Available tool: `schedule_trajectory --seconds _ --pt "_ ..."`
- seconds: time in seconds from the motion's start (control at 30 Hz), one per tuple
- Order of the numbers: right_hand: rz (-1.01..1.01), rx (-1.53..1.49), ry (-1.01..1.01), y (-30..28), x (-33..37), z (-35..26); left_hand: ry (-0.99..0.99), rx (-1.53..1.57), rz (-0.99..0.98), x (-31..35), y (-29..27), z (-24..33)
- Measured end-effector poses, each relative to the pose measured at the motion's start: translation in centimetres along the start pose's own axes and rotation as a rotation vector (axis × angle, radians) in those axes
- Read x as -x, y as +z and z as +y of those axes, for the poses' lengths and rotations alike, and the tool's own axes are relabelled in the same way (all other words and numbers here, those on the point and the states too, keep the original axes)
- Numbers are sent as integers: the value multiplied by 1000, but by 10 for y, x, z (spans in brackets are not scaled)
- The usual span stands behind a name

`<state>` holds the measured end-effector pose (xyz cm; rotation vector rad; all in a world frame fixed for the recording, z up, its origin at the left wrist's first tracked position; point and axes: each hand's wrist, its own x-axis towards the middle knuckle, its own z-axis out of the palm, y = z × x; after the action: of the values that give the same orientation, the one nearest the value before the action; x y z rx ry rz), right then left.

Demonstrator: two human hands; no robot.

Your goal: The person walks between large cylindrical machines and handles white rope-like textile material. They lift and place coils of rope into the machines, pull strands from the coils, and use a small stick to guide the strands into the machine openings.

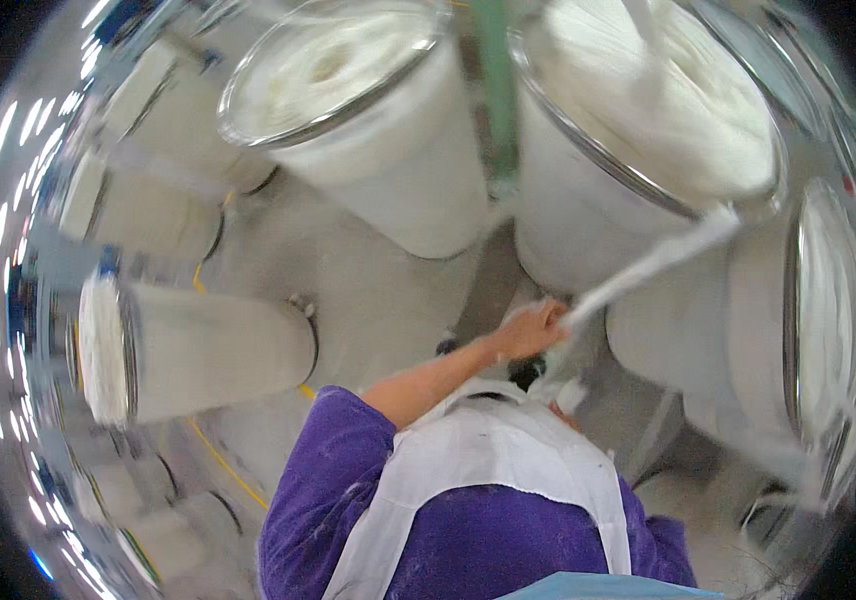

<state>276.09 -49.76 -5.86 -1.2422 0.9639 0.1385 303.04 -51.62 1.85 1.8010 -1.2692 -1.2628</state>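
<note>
My left hand (533, 332) reaches across in front of the white apron, its fingers closed round a loose white rope of fibre, a sliver (648, 264). From the fist the sliver runs up and to the right, to the metal rim of a large white can (588, 215) heaped with coiled white fibre (688, 120). Only a small patch of my right hand (565, 414) shows, low beside the apron and blurred. A bit of white material (572, 394) is next to it; whether the fingers hold it is hidden.
Another fibre-filled can (398, 180) stands ahead to the left, and one more (748, 340) at the right. A tall can (218, 350) is at the left, with several others behind it. A green post (495, 90) rises between the front cans. Yellow lines (223, 465) mark the grey floor (368, 280).
</note>
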Motion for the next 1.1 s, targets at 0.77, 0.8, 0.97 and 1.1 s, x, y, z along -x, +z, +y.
schedule_trajectory --seconds 0.77,0.8,0.97,1.1 --pt "-898 1876 -1065 460 -281 -188 -669 -37 1140 517 -239 -327" --pt "-899 1988 -1143 486 -294 -192 -652 -71 1186 528 -260 -326" --pt "-982 1922 -800 613 -368 -228 -555 -513 1615 589 -386 -313" --pt "-1461 1469 -344 692 -444 -323 -610 -808 1780 622 -492 -302"
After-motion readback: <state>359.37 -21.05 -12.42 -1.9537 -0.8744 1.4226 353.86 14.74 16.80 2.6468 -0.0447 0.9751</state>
